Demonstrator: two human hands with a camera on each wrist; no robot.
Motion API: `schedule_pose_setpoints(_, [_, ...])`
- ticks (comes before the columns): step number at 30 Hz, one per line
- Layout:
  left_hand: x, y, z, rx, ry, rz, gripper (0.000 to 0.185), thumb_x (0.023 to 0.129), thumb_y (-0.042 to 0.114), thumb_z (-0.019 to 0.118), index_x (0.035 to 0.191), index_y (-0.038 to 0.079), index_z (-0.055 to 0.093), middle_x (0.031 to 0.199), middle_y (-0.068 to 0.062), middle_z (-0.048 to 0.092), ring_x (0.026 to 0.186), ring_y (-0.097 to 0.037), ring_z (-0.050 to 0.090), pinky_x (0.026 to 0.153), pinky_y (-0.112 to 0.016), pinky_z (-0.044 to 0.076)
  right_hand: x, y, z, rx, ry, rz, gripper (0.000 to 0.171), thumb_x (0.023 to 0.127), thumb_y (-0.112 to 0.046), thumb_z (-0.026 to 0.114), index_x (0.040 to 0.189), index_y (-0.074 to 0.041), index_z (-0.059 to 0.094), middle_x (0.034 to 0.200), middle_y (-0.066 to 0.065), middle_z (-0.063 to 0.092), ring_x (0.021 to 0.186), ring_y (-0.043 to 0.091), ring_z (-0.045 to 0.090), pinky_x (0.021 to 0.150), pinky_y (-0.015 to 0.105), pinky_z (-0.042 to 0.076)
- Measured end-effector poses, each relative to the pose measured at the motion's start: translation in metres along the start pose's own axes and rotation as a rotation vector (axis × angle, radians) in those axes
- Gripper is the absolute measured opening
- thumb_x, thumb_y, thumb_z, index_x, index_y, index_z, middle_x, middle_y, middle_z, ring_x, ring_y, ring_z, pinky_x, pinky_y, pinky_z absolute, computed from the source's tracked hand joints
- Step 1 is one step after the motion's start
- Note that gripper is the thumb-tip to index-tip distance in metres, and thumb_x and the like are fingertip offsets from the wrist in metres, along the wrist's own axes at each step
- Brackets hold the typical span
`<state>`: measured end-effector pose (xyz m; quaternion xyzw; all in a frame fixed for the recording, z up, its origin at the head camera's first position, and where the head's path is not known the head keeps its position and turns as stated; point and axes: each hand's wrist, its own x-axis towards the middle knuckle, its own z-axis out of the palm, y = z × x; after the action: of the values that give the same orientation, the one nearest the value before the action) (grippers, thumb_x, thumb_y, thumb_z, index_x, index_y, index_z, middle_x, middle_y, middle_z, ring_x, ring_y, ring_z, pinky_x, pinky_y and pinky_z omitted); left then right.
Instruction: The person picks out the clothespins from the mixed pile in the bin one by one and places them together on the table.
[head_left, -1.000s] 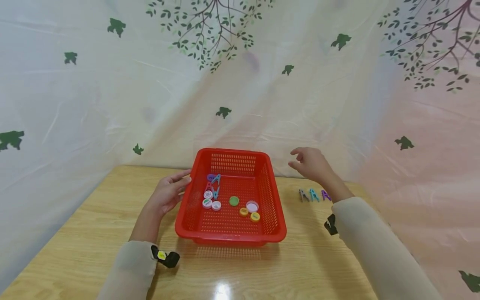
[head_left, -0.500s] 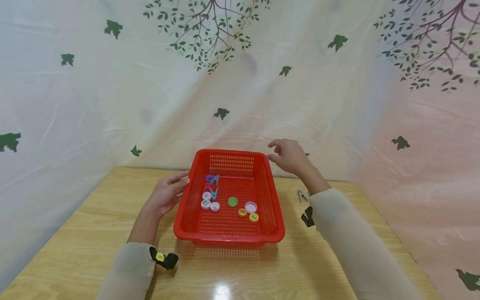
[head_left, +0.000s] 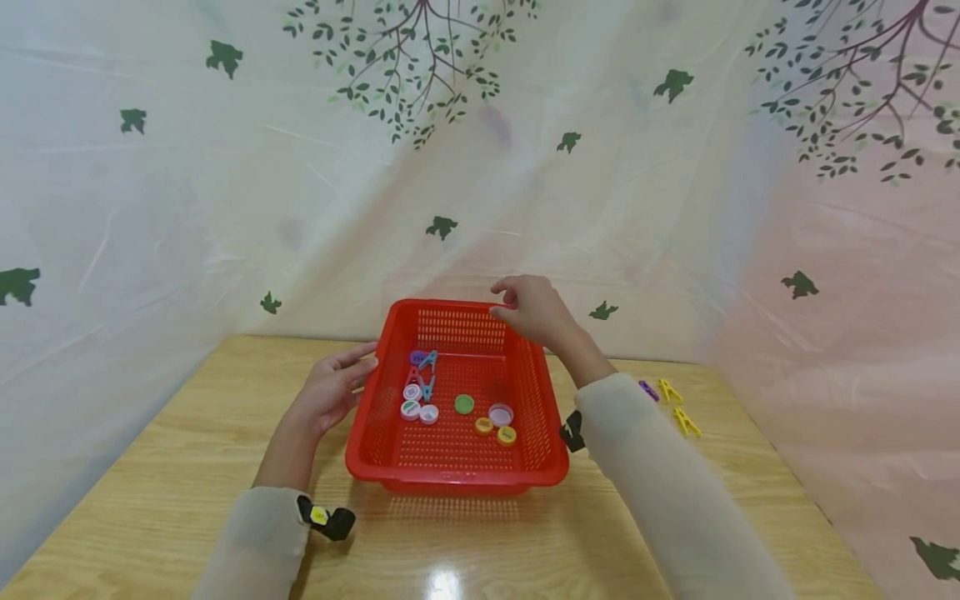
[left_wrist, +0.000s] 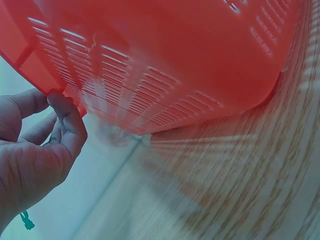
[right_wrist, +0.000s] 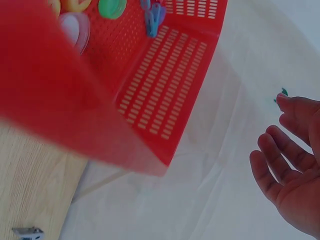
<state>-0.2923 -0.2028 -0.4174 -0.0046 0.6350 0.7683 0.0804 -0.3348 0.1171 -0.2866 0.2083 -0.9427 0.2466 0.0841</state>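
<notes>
Bracing the basket: the left hand (head_left: 335, 392) lay with relaxed, nearly straight fingers against the left wall of the red basket (head_left: 542, 398), fingertips (left_wrist: 64, 106) touching its rim; nothing gripped.
Right hand: the right hand (head_left: 531, 309) hovered over the basket's far right corner, fingers loosely bent and holding nothing; the right wrist view showed it clear of the rim.
Basket: it sat flat on the worktop (head_left: 157, 467), close to the curtain behind it.
Contents: bottle caps (head_left: 465, 404) lay on the basket's floor, with clothes pegs (head_left: 428, 360) toward its far left corner.
Outside the basket: a purple peg (head_left: 648, 390) and yellow pegs (head_left: 677, 408) lay on the worktop to the basket's right, well apart from it.
Doing it well (judgement): the left hand looked best kept pressed to the wall so the light basket would not slide; the right hand should come down inside the rim, not catch it, and pick one small piece at a time with the fingertips.
Risk (judgement): a knock on the corner could tip or shift the basket and scatter the caps.
</notes>
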Motion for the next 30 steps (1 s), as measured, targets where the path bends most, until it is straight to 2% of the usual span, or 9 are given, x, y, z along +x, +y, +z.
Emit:
schedule_pose_setpoints(9, [0.000,0.000,-0.002,-0.020,-0.003,0.008,0.050,0.103,0.022,0.064,0.150,0.012,0.052,0.144,-0.017,0.058,0.118,-0.028,0.066,0.091,-0.040,0.059,0.011,-0.020,0.024,0.034,-0.035,-0.045,0.035,0.097,-0.021,0.073,0.129,-0.008,0.068,0.111,0.012,0.068,0.096,0.025,0.060,0.085,0.036,0.058])
schedule_pose_setpoints(17, [0.000,0.001,-0.003,-0.023,-0.013,0.016,0.054,0.102,0.023,0.065,0.152,0.010,0.049,0.143,-0.016,0.060,0.112,-0.023,0.068,0.091,-0.039,0.059,0.020,-0.024,0.054,0.091,-0.093,-0.077,0.036,0.097,-0.017,0.073,0.130,-0.007,0.068,0.107,0.008,0.067,0.096,0.021,0.059,0.083,0.032,0.058])
schedule_pose_setpoints(22, [0.000,0.001,-0.002,-0.037,-0.021,0.009,0.055,0.102,0.023,0.066,0.152,0.009,0.049,0.142,-0.018,0.060,0.113,-0.025,0.068,0.090,-0.039,0.059,0.021,-0.026,0.069,0.131,-0.139,-0.082,0.038,0.096,-0.016,0.073,0.133,-0.009,0.067,0.116,0.008,0.068,0.102,0.021,0.060,0.089,0.033,0.059])
schedule_pose_setpoints(30, [0.000,0.001,-0.002,-0.026,-0.001,0.005,0.053,0.102,0.023,0.066,0.151,0.012,0.051,0.144,-0.018,0.058,0.119,-0.028,0.066,0.092,-0.040,0.059,0.021,-0.024,0.088,0.129,-0.210,-0.070,0.042,0.096,-0.016,0.073,0.137,-0.014,0.065,0.126,0.006,0.068,0.107,0.020,0.062,0.092,0.035,0.059])
